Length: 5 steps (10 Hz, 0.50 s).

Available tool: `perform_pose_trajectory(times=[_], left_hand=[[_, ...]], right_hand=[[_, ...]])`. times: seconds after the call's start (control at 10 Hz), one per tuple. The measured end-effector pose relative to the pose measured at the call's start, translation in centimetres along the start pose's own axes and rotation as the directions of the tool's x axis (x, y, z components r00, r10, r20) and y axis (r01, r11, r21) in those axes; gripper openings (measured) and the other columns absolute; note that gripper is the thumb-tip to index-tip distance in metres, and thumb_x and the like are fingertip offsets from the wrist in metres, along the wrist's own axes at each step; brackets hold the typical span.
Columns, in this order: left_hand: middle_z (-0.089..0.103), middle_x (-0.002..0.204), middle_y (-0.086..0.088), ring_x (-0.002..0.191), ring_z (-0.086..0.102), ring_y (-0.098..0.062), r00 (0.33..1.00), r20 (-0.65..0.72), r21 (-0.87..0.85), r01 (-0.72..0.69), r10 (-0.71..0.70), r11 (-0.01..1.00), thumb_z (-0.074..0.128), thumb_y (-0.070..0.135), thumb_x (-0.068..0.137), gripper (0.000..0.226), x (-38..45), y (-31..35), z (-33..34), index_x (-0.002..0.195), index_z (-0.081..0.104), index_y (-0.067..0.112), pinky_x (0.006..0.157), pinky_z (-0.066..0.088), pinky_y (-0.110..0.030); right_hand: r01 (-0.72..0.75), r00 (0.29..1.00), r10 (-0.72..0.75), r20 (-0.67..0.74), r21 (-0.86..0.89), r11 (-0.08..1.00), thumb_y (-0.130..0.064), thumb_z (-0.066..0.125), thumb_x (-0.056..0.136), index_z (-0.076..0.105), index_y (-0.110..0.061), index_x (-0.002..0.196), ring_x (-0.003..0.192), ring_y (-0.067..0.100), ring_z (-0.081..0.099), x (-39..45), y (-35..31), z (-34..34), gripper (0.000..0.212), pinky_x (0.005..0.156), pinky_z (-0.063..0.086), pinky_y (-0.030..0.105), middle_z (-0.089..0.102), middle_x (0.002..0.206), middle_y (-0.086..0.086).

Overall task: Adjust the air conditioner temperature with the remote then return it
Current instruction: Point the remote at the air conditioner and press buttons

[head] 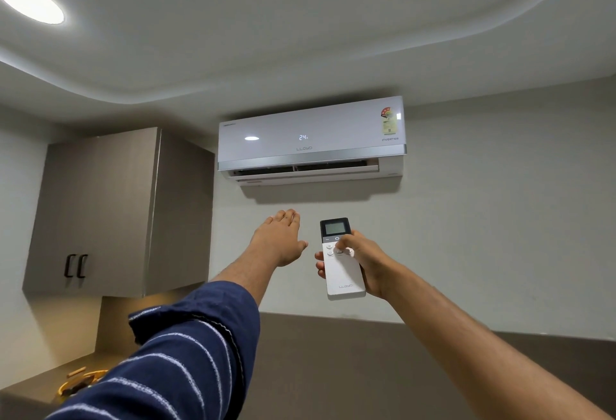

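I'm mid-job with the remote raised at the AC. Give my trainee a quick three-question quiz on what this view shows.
1. True or false: the left hand grips the remote.
2. Multiple choice: the number lit on the air conditioner front panel reads A) 18, B) 24, C) 30.
3. Fill in: the thumb of the right hand rests on the remote's ____.

Key
1. False: the left hand is open and empty, stretched up beside the remote; the right hand holds it.
2. B
3. Buttons, just under its dark screen.
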<state>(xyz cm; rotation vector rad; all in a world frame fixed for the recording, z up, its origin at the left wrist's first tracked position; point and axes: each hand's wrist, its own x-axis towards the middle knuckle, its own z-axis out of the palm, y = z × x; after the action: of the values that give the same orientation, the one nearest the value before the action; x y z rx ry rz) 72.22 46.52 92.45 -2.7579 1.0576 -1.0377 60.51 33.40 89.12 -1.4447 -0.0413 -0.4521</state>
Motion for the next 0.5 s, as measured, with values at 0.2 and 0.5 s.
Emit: perform_pose_trajectory(times=[0.2, 0.5], left_hand=[[-0.001, 0.165, -0.008, 0.152, 0.001, -0.024, 1.000, -0.004, -0.007, 0.002, -0.002, 1.000, 0.031, 0.044, 0.101, 0.071, -0.05, 0.19, -0.09, 0.156, 0.000, 0.010, 0.123, 0.008, -0.038], [-0.001, 0.165, -0.008, 0.152, 0.001, -0.023, 1.000, -0.006, -0.005, -0.006, 0.006, 1.000, 0.030, 0.043, 0.101, 0.071, -0.09, 0.23, -0.16, 0.156, 0.000, 0.009, 0.123, 0.007, -0.038]], right_hand=[[0.033, 0.999, -0.033, -0.010, -0.006, 0.999, 0.000, 0.040, 0.086, 0.040, -0.012, 0.129, 0.065, 0.034, 0.070, 0.01, -0.25, 0.23, 0.044, 0.064, 0.060, 0.040, 0.072, 0.090, 0.028], [0.056, 0.997, -0.050, -0.063, 0.093, 0.994, 0.000, 0.038, 0.083, 0.040, -0.013, 0.113, 0.056, 0.035, 0.068, -0.16, 0.01, 0.45, 0.032, 0.059, 0.060, 0.039, 0.066, 0.084, 0.029]])
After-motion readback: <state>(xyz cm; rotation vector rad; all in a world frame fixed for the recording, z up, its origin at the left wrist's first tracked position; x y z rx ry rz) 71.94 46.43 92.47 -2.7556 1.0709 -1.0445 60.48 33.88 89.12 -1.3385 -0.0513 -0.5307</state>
